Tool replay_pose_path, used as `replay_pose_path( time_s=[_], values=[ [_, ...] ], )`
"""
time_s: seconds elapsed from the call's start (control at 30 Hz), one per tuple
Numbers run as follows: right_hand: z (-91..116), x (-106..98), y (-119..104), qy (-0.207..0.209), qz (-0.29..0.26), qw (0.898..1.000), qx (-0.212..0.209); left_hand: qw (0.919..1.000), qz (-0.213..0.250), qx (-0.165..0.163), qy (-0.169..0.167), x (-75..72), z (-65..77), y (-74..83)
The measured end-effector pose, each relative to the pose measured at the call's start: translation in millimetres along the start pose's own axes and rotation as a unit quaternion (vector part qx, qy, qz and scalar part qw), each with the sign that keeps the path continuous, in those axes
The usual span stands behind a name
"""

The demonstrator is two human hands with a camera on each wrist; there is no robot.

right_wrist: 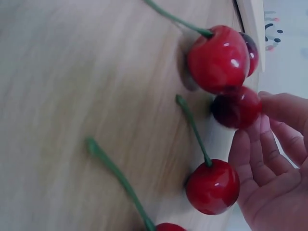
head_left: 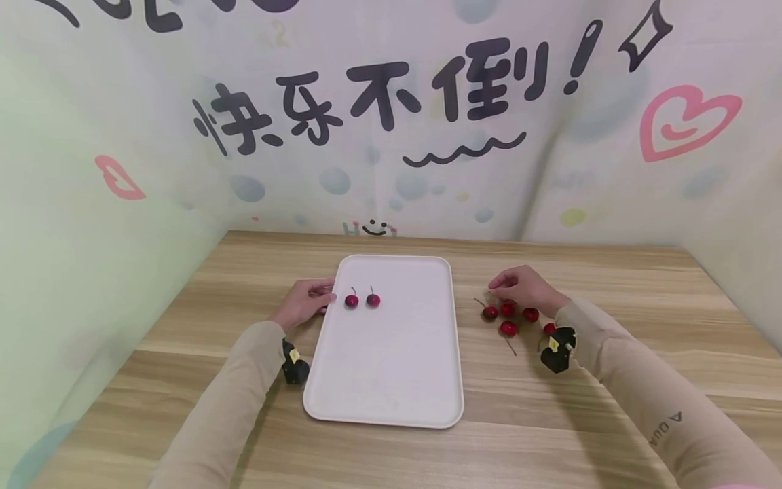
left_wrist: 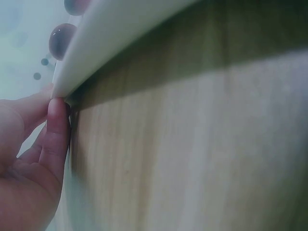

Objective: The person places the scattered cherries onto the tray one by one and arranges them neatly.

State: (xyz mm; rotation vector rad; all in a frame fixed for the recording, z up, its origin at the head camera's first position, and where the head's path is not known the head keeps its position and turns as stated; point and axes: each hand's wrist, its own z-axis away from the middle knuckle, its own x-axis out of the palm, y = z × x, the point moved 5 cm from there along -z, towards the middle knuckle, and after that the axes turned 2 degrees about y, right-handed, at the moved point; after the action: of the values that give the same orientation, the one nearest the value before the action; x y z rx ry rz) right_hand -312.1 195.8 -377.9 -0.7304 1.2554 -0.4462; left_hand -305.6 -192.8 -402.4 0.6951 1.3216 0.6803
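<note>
A white tray lies on the wooden table, with two dark red cherries near its far left corner, stems up. My left hand holds the tray's left rim; in the left wrist view, the thumb and fingertips meet at that edge. To the right of the tray, my right hand reaches over a loose group of red cherries. Its thumb and fingers close at one cherry in the right wrist view, and that cherry's stem is hidden. Green stems show on others nearby.
The wooden table runs back to a printed cloth with large dark lettering and pink hearts. Black wrist cameras are strapped at both sleeves. One cherry lies close beside the right wrist.
</note>
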Motion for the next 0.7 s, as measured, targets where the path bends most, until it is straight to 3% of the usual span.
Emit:
replay_pose_path(
  time_s=[0.4,0.7],
  values=[
    [2,-4,0,-0.021,-0.028,0.999,0.013,1.0,0.004,0.008,0.002,-0.2,-0.2,1.1],
    [5,-3,-8,-0.061,-0.042,0.997,0.015,1.0,0.002,0.001,0.002,-0.3,0.4,1.3]
  ],
)
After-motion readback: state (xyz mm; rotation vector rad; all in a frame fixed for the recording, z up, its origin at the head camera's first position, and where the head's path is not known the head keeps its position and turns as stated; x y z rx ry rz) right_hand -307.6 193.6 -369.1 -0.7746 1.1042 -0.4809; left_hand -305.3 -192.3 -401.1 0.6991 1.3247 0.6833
